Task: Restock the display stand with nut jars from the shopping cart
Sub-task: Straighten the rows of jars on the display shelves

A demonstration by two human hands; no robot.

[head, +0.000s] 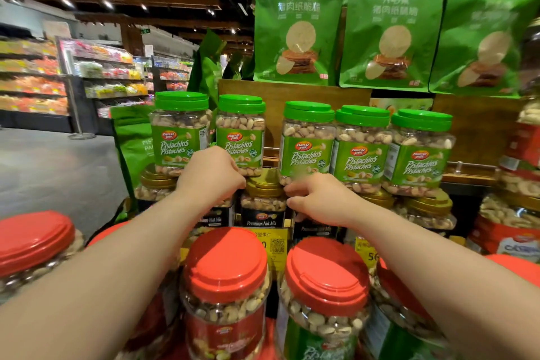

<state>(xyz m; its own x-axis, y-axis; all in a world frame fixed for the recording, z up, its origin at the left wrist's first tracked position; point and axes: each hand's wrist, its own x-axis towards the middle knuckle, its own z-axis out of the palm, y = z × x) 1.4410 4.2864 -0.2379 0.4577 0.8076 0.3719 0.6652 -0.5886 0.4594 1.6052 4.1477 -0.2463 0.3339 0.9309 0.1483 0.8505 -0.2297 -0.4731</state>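
On the stand's middle tier a gold-lidded Premium Nut Mix jar [264, 199] stands between two like jars. My left hand [210, 175] is at its left side with curled fingers against the lid. My right hand [318, 199] grips its right side, fingertips on the jar's shoulder. Both hands hide the lids of the neighbouring nut mix jars. Above stand several green-lidded pistachio jars [306, 143] in a row, with a gap behind my hands. Red-lidded nut jars [226, 286] crowd the foreground under my forearms.
Green snack bags [298, 26] lean on a wooden box [292, 96] on the top tier. Red-labelled cashew jars [511, 222] are stacked at the right. Yellow price tags [274, 245] hang on the shelf front. An open grey aisle floor [52, 161] and produce shelves lie to the left.
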